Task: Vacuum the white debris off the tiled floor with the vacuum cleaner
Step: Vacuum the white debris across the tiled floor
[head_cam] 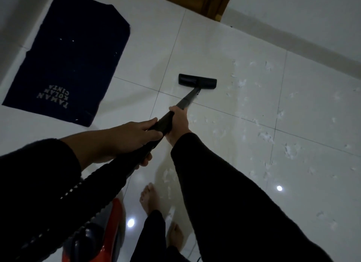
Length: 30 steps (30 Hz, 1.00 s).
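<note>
Nearest, below the hands: bare feet [149, 199] on the tile floor [214, 47] and the red vacuum body [109, 228] w/ its ribbed hose [101, 187] running up to the left hand [136, 136], which is wrapped around the hose end where it meets the tube. Just ahead of it, the right hand [178, 123] is closed round the black tube [187, 99], both grips firm, nothing loose. Past the hands the tube slopes down to the floor head [197, 81], flat on the tile. Step in hand, prob. mid-sweep: head sits on a bare patch, at the left edge of the mess. The white debris [265, 134] lies mostly right of the hands and head, scattered toward the wall, plus a few bits near the feet. Next move likely needs swinging the head right into the scraps, keeping it flat, slow passes since the bits look light & may scatter. Far left of the hands, a dark mat [68, 62] w/ a few white specks; beyond, a wooden door frame [213, 2].
</note>
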Available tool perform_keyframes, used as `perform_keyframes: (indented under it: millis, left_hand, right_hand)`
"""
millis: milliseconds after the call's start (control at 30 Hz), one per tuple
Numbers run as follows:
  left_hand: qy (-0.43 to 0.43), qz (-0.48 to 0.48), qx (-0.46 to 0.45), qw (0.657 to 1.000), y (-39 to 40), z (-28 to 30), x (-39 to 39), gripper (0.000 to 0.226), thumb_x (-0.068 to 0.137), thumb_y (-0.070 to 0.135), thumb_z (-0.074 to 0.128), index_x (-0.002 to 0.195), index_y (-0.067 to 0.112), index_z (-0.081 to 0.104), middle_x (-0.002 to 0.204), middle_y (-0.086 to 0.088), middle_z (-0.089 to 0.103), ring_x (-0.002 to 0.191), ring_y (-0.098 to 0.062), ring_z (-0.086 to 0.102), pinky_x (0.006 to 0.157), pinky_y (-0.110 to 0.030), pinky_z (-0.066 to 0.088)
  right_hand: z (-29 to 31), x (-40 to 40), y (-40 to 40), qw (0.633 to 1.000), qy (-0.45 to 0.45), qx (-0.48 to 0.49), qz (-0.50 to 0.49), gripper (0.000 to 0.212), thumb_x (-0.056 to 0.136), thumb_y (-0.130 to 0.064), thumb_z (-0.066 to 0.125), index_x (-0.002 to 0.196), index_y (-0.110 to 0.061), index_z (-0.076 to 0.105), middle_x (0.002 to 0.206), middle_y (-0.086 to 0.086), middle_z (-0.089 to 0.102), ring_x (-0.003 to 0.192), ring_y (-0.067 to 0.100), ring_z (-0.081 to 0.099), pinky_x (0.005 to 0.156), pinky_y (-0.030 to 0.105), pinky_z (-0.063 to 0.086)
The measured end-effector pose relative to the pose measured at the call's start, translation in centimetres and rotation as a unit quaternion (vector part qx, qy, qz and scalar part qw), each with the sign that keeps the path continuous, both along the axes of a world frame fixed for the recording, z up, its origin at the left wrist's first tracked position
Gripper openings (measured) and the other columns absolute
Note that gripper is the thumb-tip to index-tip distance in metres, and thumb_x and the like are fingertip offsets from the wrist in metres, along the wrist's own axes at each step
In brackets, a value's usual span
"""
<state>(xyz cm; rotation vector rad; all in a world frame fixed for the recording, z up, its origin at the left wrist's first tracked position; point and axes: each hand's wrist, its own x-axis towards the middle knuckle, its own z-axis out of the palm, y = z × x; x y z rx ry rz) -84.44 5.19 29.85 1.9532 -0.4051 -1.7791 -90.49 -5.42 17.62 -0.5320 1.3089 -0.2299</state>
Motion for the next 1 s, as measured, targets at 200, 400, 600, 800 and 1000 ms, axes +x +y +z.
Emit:
perform_keyframes:
  millis: [200,400,600,800,1000]
  left_hand:
    - [-0.002,0.004,0.020,1.000,1.6,1.6,-2.8,0.053,0.096,0.035,0.044,0.145,0.036,0.025,0.074,-0.013,0.061,0.050,-0.012,0.059,0.042,-0.022,0.048]
    - [0.011,0.010,0.031,0.999,3.1,2.0,-6.1,0.053,0.097,0.035,0.044,0.146,0.038,0.023,0.072,-0.012,0.061,0.047,-0.011,0.060,0.043,-0.022,0.048]
    - [0.016,0.009,0.039,0.999,5.9,3.0,-9.4,0.056,0.096,0.033,0.045,0.146,0.040,0.021,0.072,-0.012,0.060,0.048,-0.012,0.059,0.043,-0.023,0.047]
    - [0.017,0.031,0.057,0.998,9.1,3.9,-11.5,0.060,0.094,0.033,0.050,0.145,0.042,0.021,0.059,-0.008,0.061,0.043,-0.011,0.059,0.046,-0.026,0.047]
    - [0.010,0.022,0.058,0.998,12.7,4.5,-12.7,0.061,0.093,0.035,0.050,0.145,0.043,0.021,0.052,-0.003,0.064,0.046,-0.013,0.062,0.046,-0.027,0.048]
  right_hand:
    - [0.9,-2.3,1.9,1.000,-0.005,0.024,0.003,0.066,0.090,-0.013,0.050,0.150,-0.030,0.028,0.108,0.006,0.049,0.083,0.022,0.054,0.058,0.033,0.051]
    - [1.3,-5.8,3.6,0.999,0.001,0.037,0.006,0.070,0.090,-0.015,0.049,0.151,-0.036,0.024,0.124,0.009,0.048,0.087,0.025,0.056,0.059,0.033,0.051]
    - [2.0,-9.3,6.5,0.999,-0.004,0.051,-0.001,0.069,0.090,-0.015,0.048,0.150,-0.038,0.024,0.131,0.012,0.047,0.098,0.029,0.056,0.063,0.036,0.054]
    - [3.1,-11.6,10.0,0.997,-0.001,0.072,0.004,0.070,0.091,-0.014,0.048,0.152,-0.037,0.022,0.124,0.010,0.046,0.093,0.026,0.055,0.063,0.035,0.051]
    - [3.8,-12.7,13.7,0.996,-0.007,0.085,0.003,0.072,0.091,-0.014,0.048,0.152,-0.040,0.021,0.119,0.007,0.049,0.099,0.028,0.055,0.068,0.037,0.053]
